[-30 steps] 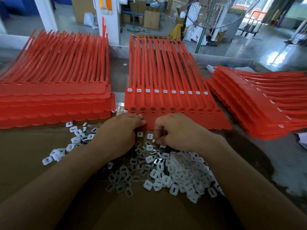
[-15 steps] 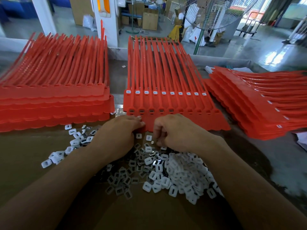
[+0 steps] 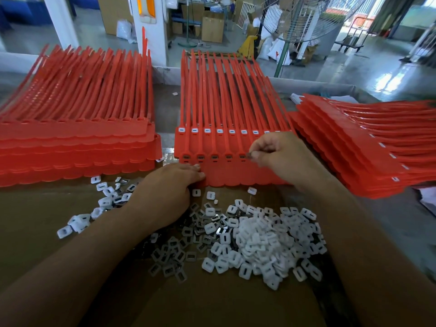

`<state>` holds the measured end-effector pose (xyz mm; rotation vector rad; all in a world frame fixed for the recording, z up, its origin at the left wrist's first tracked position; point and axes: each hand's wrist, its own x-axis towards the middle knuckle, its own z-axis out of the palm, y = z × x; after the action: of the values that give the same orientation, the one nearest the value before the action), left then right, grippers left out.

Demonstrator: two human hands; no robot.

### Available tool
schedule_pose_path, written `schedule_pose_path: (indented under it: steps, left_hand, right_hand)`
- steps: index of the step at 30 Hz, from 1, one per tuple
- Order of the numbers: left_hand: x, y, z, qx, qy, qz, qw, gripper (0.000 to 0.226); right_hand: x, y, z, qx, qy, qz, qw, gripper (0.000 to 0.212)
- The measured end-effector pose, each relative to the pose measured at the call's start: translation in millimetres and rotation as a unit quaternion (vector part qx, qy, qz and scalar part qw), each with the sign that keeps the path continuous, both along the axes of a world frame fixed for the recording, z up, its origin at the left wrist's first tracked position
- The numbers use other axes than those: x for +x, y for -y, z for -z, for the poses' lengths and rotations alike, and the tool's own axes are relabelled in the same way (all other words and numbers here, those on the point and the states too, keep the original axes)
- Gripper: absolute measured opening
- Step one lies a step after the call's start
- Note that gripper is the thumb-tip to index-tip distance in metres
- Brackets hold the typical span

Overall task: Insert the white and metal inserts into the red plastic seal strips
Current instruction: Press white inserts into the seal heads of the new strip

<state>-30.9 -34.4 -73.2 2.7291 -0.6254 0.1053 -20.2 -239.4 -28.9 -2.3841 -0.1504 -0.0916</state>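
At the strips' (image 3: 231,102) front edge, the right hand (image 3: 280,154), fingers (image 3: 260,148) pinching a metal insert (image 3: 249,156), should seat it squarely while the flat left hand (image 3: 169,192) steadies them.

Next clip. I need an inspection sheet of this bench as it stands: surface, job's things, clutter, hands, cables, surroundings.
Surface: brown cardboard sheet over a grey bench.
Job's things: middle stack of red seal strips with white inserts seated along its top sheet; left stack and right stack beside it; loose pile of white and metal inserts on the cardboard.
Clutter: stray inserts scattered left of the left arm.
Hands: right hand pinches a metal insert at the stack's near row of sockets; left hand rests against the middle stack's front edge, palm hidden.
Cables: nothing seen.
Surroundings: standing fan, cardboard boxes, white pillar.
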Motion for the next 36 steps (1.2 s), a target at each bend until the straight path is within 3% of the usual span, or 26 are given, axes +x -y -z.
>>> schedule_pose_path:
  steps: [5, 13, 19, 24, 31, 36]
  left_hand:
    - [-2.4, -0.5, -0.4, -0.01, 0.007, -0.004, 1.0, 0.058]
    - [-5.0, -1.1, -2.9, 0.0, -0.001, -0.001, 1.0, 0.058]
    - [-6.2, -1.4, -4.5, 0.002, -0.002, -0.002, 1.0, 0.058]
    - [-5.7, -0.6, -4.3, 0.004, 0.0, 0.0, 1.0, 0.059]
    - [-3.6, -0.3, -2.8, 0.005, 0.005, -0.002, 1.0, 0.059]
    - [-2.0, -0.4, -3.6, 0.007, 0.004, -0.001, 1.0, 0.06]
  right_hand:
    - [16.6, 17.1, 17.3, 0.008, 0.035, 0.09, 0.995, 0.02]
    - [24.7, 17.5, 29.6, -0.004, 0.001, 0.09, 0.996, 0.025]
    - [28.3, 14.0, 32.7, -0.067, 0.004, 0.079, 0.995, 0.024]
    - [29.4, 16.6, 32.1, -0.045, -0.004, 0.09, 0.995, 0.018]
    - [32.8, 13.2, 37.7, -0.126, 0.036, 0.083, 0.988, 0.015]
    - [35.4, 12.9, 39.9, -0.096, 0.047, 0.113, 0.988, 0.018]
